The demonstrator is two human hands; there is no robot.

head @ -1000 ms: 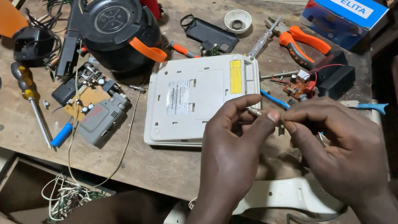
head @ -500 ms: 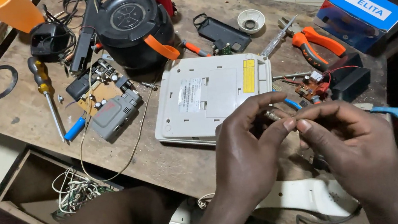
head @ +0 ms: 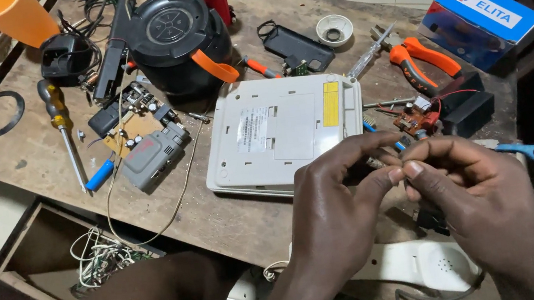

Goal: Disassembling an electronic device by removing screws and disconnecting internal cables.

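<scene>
My left hand (head: 336, 216) and my right hand (head: 484, 205) meet over the near edge of the wooden table (head: 31, 165). Their thumbs and forefingers are pinched together on a small part that the fingertips almost wholly hide. Just beyond the fingers lies a white flat device (head: 279, 135), underside up, with a yellow label. To its right sits a small circuit board (head: 416, 118) with red wires beside a black block (head: 472, 104). A white phone handset (head: 417, 264) lies below my hands.
A black round speaker (head: 175, 36) with an orange strap stands at the back. A screwdriver (head: 64, 131), a grey adapter (head: 153, 158), orange pliers (head: 422, 60), a blue box (head: 482, 18) and an orange cup (head: 16, 18) are spread around. An open drawer holds tangled cables (head: 100, 258).
Both hands have stayed pinched together and shifted a little toward me and to the right. The things on the table have not moved.
</scene>
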